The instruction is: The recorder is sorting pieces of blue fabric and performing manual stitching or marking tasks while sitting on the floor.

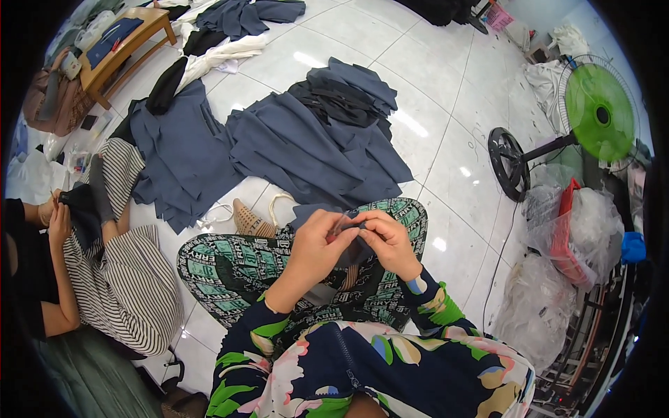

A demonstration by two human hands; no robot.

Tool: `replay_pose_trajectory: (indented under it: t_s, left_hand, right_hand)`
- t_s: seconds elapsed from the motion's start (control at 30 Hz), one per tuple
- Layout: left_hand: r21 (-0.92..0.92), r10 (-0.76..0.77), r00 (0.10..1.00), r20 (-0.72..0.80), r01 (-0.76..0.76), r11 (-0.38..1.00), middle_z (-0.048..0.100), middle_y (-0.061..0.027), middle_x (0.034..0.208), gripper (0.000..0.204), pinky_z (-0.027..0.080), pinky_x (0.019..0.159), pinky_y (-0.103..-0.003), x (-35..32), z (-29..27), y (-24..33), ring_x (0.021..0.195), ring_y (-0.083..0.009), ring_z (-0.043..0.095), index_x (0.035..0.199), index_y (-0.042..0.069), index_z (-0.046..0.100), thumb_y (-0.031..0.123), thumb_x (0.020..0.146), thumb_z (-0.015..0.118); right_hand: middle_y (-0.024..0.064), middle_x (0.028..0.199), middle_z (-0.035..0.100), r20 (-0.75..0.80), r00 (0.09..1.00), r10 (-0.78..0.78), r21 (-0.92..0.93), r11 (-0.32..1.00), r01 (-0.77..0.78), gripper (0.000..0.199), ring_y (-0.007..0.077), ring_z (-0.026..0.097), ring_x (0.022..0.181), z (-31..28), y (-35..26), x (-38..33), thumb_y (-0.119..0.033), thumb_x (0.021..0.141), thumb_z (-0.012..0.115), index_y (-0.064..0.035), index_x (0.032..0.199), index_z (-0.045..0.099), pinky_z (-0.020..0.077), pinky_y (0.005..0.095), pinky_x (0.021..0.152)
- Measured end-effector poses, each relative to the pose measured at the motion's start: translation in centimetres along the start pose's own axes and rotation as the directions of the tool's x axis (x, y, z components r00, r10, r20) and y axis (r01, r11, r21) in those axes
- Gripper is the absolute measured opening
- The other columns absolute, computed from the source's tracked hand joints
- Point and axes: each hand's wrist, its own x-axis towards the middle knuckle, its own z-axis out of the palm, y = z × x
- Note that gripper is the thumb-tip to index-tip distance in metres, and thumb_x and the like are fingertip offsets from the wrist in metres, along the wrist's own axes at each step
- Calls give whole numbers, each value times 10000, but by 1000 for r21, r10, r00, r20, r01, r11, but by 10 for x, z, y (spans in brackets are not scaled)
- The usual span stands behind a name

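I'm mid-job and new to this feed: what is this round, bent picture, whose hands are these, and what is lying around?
There is no machine here. A camera worn on a person's head looks down; its wide lens bends straight lines near the rim. The forearms in flowered sleeves are the wearer's own. The left hand and right hand meet over the lap and together pinch a small piece of dark grey fabric. On the white tiled floor lie heaps of blue-grey cloth. A second person in a striped garment sits at the left, handling dark cloth. A green fan stands at the right, a wooden table at upper left.
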Motion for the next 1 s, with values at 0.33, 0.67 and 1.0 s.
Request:
replay_pose_trajectory:
  t_s: [0.33, 0.67, 1.0]
  left_hand:
    - [-338, -323, 946, -1, 303, 891, 488, 25, 604, 167, 359, 487, -244, 1, 10, -18, 534, -68, 451, 812, -19, 589, 134, 866, 626]
    - [-269, -333, 943, 14, 324, 907, 534, 51, 611, 171, 339, 491, -179, 0, 10, -19, 560, 5, 410, 814, -27, 630, 139, 854, 642]
    - [-589, -508, 827, 242, 541, 601, 527, 15, 647, 144, 279, 401, -197, 2, 4, -13, 450, -29, 397, 838, 12, 597, 146, 855, 647]
  right_hand:
    - [90, 1054, 492, -35, 999, -39, 17, 999, 40, 82, 185, 539, 896, 9, -2, -1, -11, 801, 637, 45, 847, 598, 436, 270, 797]
    - [61, 916, 555, -229, 973, 34, -242, 966, -91, 139, 98, 510, 756, 19, -16, -4, -92, 832, 648, 38, 879, 629, 411, 231, 627]
    - [-30, 746, 538, 82, 870, 486, 301, 820, -487, 144, 36, 418, 643, 7, -8, -4, -113, 840, 656, 16, 805, 604, 341, 207, 552]
